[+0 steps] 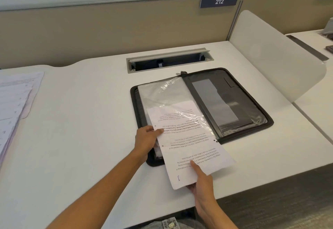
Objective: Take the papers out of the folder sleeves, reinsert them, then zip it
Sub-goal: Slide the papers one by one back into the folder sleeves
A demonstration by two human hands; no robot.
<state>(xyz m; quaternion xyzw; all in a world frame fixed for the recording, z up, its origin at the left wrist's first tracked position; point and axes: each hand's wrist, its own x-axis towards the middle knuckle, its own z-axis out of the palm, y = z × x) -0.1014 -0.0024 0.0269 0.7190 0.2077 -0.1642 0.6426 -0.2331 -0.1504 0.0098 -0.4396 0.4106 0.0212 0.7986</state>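
Note:
A black zip folder (252,102) lies open on the white desk, its clear plastic sleeves (162,91) stacked on the left half. A printed paper (189,149) sits partly inside the top sleeve, its near end sticking out over the folder's front edge. My left hand (146,141) holds the left edge of the sleeve and paper, thumb on top. My right hand (200,180) pinches the paper's near end, thumb on the print. The zipper pull (181,73) rests at the folder's far edge.
A pile of loose papers (14,106) lies at the desk's left edge. An open cable tray (169,61) is set into the desk behind the folder. A white divider panel (273,54) stands on the right, a beige partition at the back.

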